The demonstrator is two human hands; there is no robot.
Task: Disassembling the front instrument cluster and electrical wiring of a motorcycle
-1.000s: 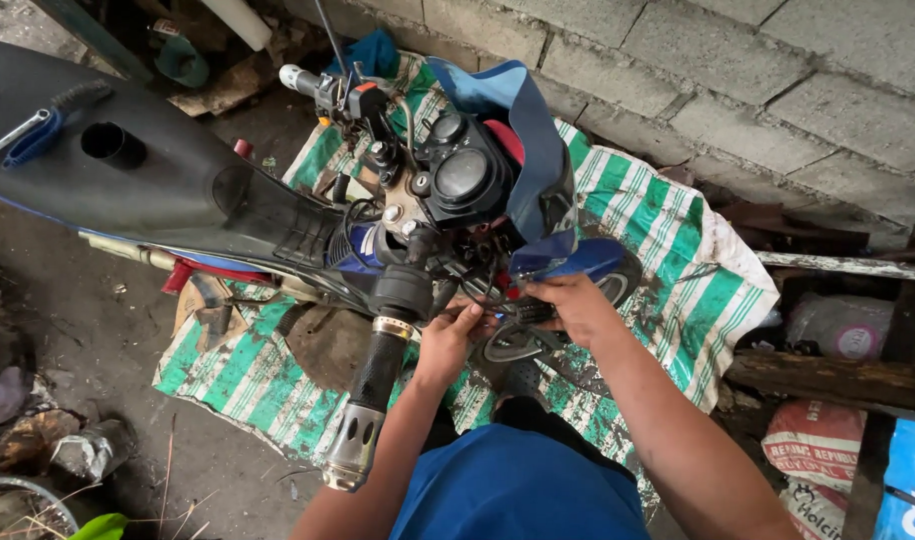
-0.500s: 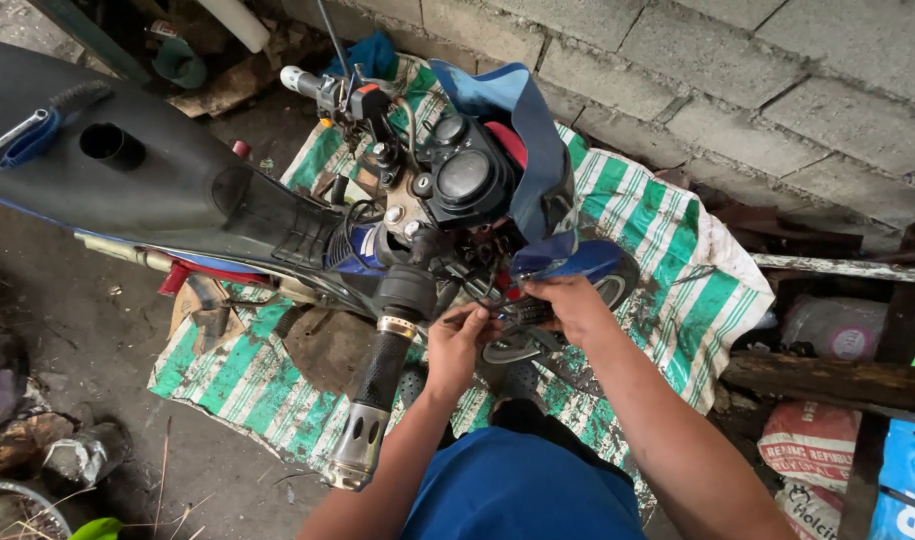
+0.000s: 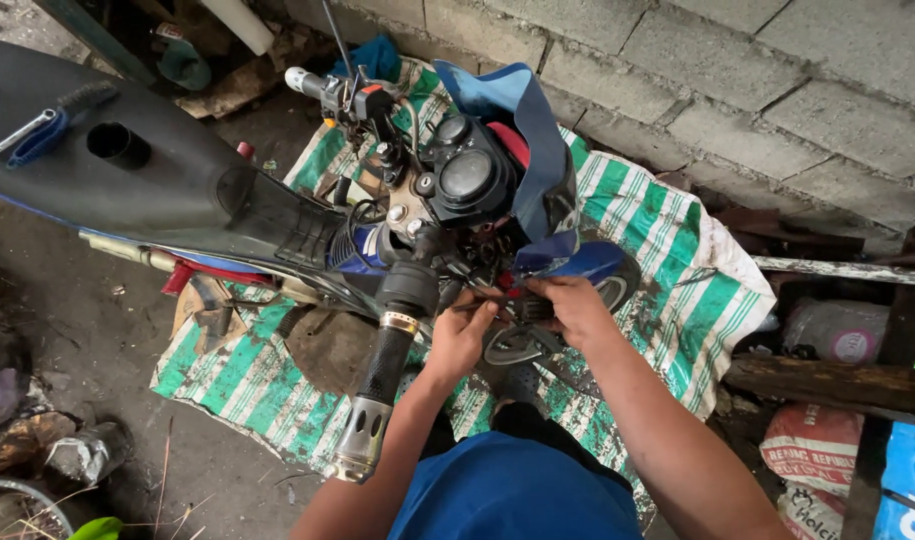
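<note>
Motorcycle point(image 3: 278, 215): black and blue, lying across a green-and-white striped tarp point(image 3: 678, 280) on the dirt floor, close to a grey block wall point(image 3: 738, 90); the black seat is at the left and the front end faces the wall.
Handlebar grip point(image 3: 383, 365): black with a metal end weight, pointing toward the camera, just left of the left hand.
Gauges point(image 3: 468, 175): two round dials in a black housing, under a blue front cowl point(image 3: 538, 140).
Work spot: the dark wiring and small parts just below the cowl, beside the front wheel point(image 3: 608, 285); both hands meet there, in front of the person's blue shirt point(image 3: 518, 495).
Left hand point(image 3: 463, 335): fingers curled, pinching a thin dark piece that reaches toward the right hand; what it is cannot be told.
Right hand point(image 3: 573, 310): fingers bent and closed over a small dark part near the cowl's lower edge; the part itself is hidden.
Seat top: a blue-handled tool point(image 3: 43, 130) rests on it, well apart from both hands.
</note>
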